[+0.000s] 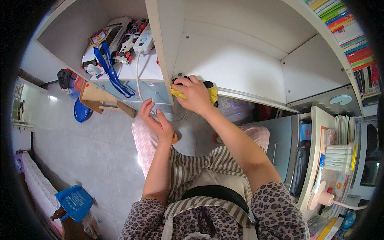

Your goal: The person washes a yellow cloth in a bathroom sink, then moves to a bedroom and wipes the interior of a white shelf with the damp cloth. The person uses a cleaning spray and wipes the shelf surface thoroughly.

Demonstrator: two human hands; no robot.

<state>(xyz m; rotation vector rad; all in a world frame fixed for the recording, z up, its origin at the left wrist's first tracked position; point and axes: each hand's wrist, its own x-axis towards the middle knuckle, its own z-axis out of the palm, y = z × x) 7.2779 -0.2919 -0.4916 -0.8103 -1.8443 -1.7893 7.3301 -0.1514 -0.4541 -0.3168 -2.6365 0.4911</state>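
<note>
My right hand (195, 94) presses a yellow and black cloth (213, 93) onto the front left corner of a white cabinet shelf (234, 64), beside the upright divider (163, 45). Part of the cloth is hidden under the palm. My left hand (157, 121) hangs in the air in front of the neighbouring compartment, fingers apart and nothing in it. A white cable (138, 75) drops past its fingertips from a white power strip (144, 42).
The left compartment holds a white toy car (118, 25), small toy vehicles and a blue lanyard (109, 69). Books (348, 33) line the right side. A wooden stool (100, 96) and a blue lid (82, 110) are at left. A desk lamp (321, 196) stands lower right.
</note>
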